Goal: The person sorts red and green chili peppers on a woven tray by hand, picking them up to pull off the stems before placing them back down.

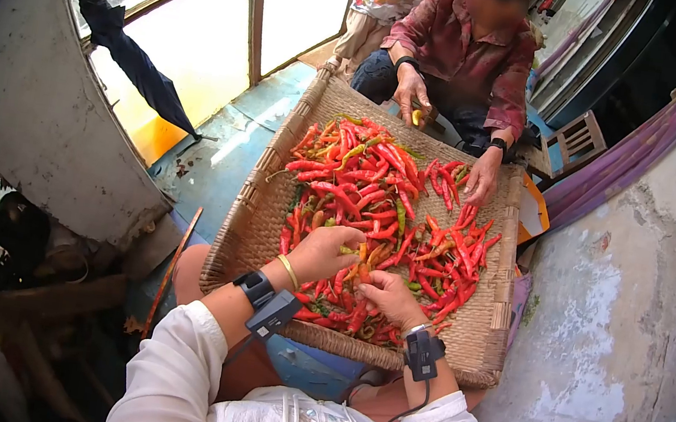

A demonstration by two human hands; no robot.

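Note:
A heap of red chili peppers, mixed with some orange and green ones, lies in a large woven basket tray. Over the near part of the heap, my left hand is closed, with a yellow-green chili pepper at its curled fingertips. Close beside it, my right hand pinches an orange chili pepper between thumb and fingers. The fingers partly hide both peppers. Both my wrists carry dark strapped devices.
Across the tray sits a person in a red shirt, one hand at the peppers and the other holding a yellowish pepper. A folded umbrella leans by the window at left. A wooden stool and rough wall stand right.

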